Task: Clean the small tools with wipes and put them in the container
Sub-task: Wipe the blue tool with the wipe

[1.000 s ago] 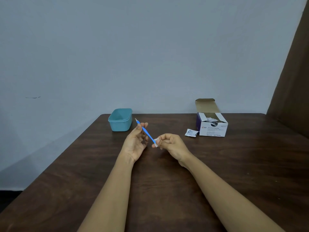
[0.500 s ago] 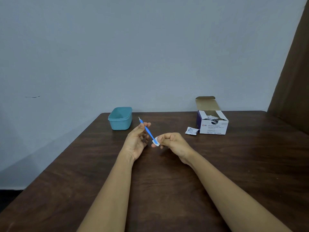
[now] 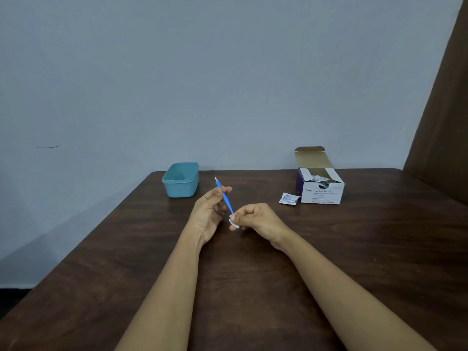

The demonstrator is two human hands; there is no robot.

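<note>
One box (image 3: 323, 195) lettered "BD Alcohol Swabs", blue tool (image 3: 226, 198), wipe (image 3: 234, 222)

1. A dark brown wood-grain table (image 3: 379, 262) fills the lower view, its far edge at the wall.
2. A plain pale grey-blue wall (image 3: 228, 72) stands behind it, with a short dark mark (image 3: 48, 146) at left.
3. A tall brown panel (image 3: 445, 122) rises at the right edge.

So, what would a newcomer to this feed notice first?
The blue tool at mid-table: the left hand holds it slanted while the right hand pinches a white wipe round its lower end. Behind, a teal container stands far left, and an open swab box far right with a loose sachet beside it.
</note>
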